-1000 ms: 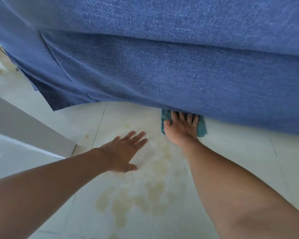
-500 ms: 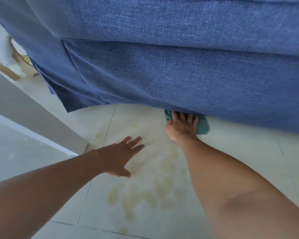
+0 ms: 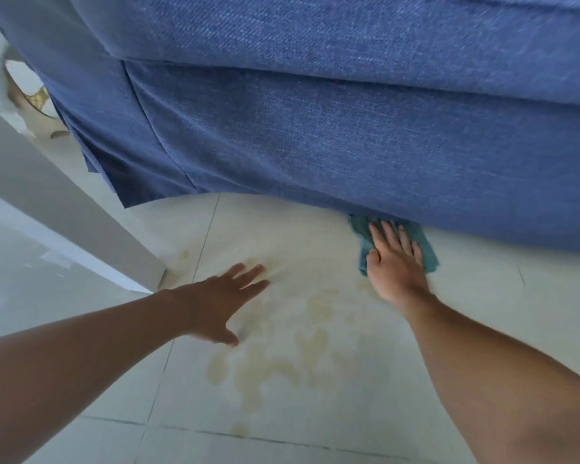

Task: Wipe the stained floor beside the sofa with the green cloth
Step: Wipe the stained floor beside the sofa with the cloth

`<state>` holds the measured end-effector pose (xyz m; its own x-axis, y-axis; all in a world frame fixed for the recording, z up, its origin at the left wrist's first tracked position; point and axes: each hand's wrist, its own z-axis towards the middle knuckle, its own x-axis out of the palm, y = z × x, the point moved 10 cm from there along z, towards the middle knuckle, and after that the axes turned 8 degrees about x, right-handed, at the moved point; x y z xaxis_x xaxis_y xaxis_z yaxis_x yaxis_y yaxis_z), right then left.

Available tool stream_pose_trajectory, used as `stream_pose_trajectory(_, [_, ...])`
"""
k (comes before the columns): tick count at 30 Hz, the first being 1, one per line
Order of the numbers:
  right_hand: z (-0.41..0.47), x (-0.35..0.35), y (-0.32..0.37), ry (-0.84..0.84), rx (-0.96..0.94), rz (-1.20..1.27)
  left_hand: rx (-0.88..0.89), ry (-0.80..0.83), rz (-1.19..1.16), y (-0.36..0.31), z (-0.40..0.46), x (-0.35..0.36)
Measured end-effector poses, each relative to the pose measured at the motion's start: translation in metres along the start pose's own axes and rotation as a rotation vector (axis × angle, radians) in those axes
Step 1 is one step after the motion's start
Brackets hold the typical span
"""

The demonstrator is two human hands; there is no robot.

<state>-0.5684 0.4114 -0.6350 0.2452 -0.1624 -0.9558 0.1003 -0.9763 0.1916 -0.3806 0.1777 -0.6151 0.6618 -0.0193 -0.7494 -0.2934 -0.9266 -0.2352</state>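
The right hand point(image 3: 394, 262) is pressing flat, fingers spread, on the green cloth point(image 3: 427, 251) at the blue sofa point(image 3: 349, 128) hem; the left hand point(image 3: 223, 301) is hovering open. Wiping looks under way; next, the cloth needs dragging across the yellowish stains point(image 3: 282, 356).

Right hand point(image 3: 394, 262) flat, fingers spread, pressing green cloth point(image 3: 427, 249) on floor point(image 3: 482, 296) at sofa point(image 3: 349, 128) edge. Left hand point(image 3: 221, 303) open over yellowish stain point(image 3: 282, 356).
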Motion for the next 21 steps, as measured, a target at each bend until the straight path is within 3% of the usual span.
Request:
stream_pose_trajectory(4, [-0.073,0.012,-0.023,-0.122,0.323,0.089,-0.022,-0.014,0.015,-0.003,0.001,-0.002])
stream_pose_trajectory(6, [-0.093,0.02,-0.012,-0.098,0.359,0.092,-0.025,-0.021,0.003,-0.003,0.001,-0.004])
stream_pose_trajectory(11, [-0.057,0.016,0.011,0.017,-0.059,-0.086,-0.046,-0.005,-0.019,-0.004,0.001,-0.007])
stream_pose_trajectory(13, [-0.044,0.011,-0.001,0.052,-0.107,-0.074,-0.051,-0.01,-0.004,-0.004,0.002,-0.008])
stream_pose_trajectory(18, [-0.113,0.012,-0.033,-0.144,0.347,0.059,-0.06,-0.008,0.066,-0.005,-0.001,-0.009])
stream_pose_trajectory(21, [-0.129,0.029,-0.003,-0.016,0.321,0.003,-0.054,-0.005,0.05,-0.007,0.0,-0.012])
